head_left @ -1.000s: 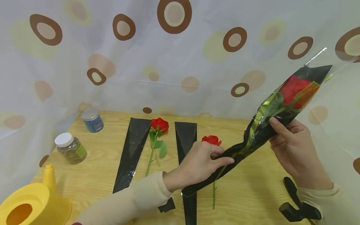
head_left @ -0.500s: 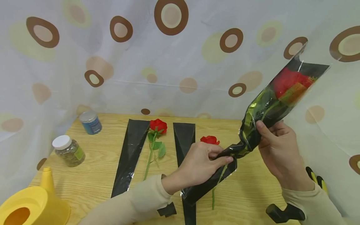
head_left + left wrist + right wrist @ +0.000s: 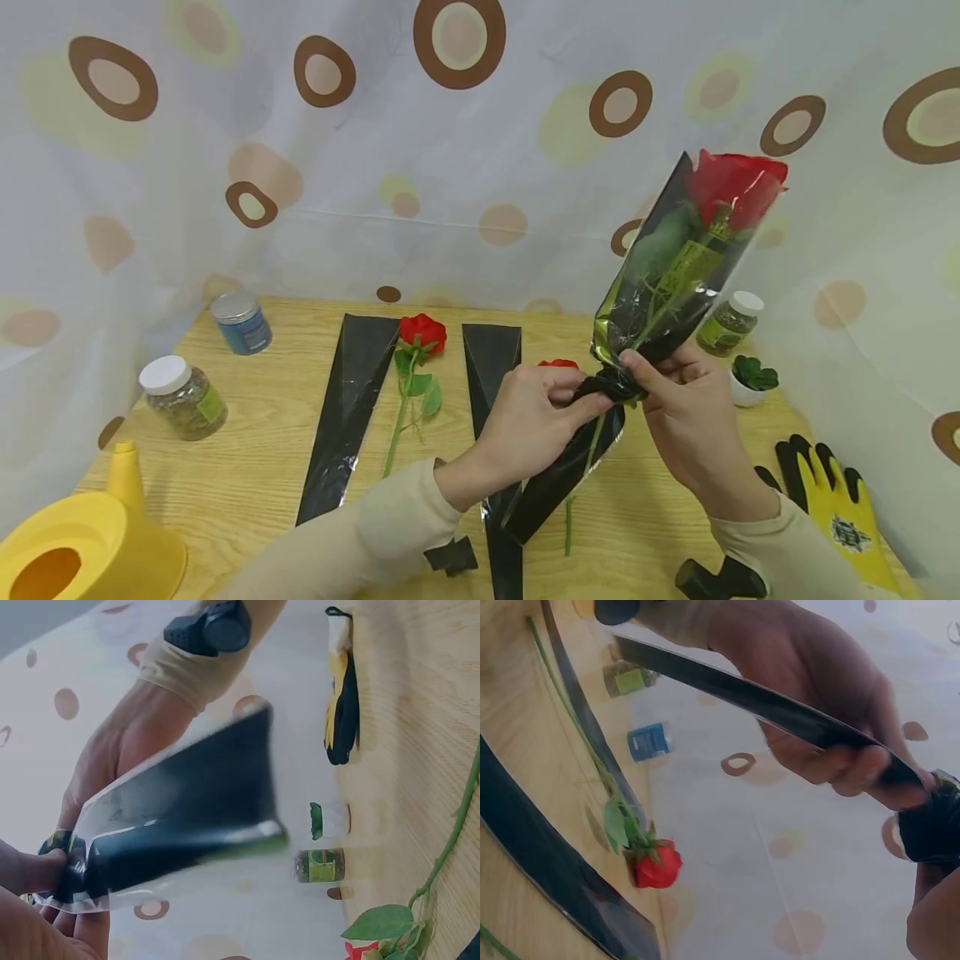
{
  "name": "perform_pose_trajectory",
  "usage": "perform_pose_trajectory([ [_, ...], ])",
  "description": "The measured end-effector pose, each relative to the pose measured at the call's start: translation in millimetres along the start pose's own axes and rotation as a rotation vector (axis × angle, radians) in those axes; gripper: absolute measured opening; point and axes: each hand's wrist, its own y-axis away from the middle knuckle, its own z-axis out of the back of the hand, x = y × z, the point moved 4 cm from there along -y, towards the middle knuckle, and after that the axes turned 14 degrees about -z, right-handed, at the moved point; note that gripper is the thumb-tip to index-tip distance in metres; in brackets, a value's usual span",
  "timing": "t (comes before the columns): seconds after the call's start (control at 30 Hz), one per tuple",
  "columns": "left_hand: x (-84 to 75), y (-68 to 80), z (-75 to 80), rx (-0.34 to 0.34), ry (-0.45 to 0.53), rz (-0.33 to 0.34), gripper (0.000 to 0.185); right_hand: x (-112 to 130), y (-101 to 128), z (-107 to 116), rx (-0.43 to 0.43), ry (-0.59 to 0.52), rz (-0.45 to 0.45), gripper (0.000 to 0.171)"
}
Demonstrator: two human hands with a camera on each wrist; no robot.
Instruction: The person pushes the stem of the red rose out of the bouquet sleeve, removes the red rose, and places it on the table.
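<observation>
A red rose stands in a black-and-clear flower sleeve, held up over the table and tilted right. The sleeve is bunched into a narrow waist around its middle. My left hand pinches the bunched part between thumb and fingers. Just above and right of it, my right hand grips the sleeve, thumb in front. Below the hands the sleeve's flat black tail flares out. Beneath lie a loose rose and two flat black sleeves, one left and one centre. Another rose is partly hidden behind my left hand.
A yellow watering can stands front left, with a white-lidded jar and blue tin beyond. At right are another jar, a small potted plant, yellow-black gloves and a black-handled object. Black scraps lie front centre.
My right hand has moved left and down beside my left hand, bunching the sleeve. The rose has swung left and more upright, uncovering the right-hand jar, plant and gloves.
</observation>
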Motion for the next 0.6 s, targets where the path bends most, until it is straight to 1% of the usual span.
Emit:
perform_pose_trajectory([
  [0.17,1.9,-2.4,0.7,-0.024,0.006,0.019,0.011,-7.1,0.4,-3.1,-0.013,-0.033,-0.024,0.025],
  [0.27,4.1,-1.9,1.9,-0.018,0.012,0.016,0.013,-5.9,-1.6,-1.8,-0.008,-0.031,-0.031,0.025],
  [0.33,5.5,-0.6,3.3,-0.008,0.007,0.004,0.014,-3.0,-3.4,0.0,-0.018,-0.025,-0.033,0.023],
  [0.37,6.1,0.6,4.0,0.000,0.003,-0.004,0.017,-0.9,-4.4,1.2,-0.022,-0.029,-0.031,0.023],
  [0.43,7.6,3.7,5.0,0.016,-0.008,-0.009,0.020,4.2,-6.3,4.1,-0.051,-0.035,-0.022,0.016],
  [0.5,9.6,7.9,5.6,0.028,-0.022,0.001,0.021,10.4,-7.9,7.5,-0.072,-0.064,-0.010,0.020],
  [0.6,12.0,15.2,5.3,0.051,-0.024,0.045,0.021,21.5,-10.4,13.3,-0.059,-0.142,0.026,0.018],
])
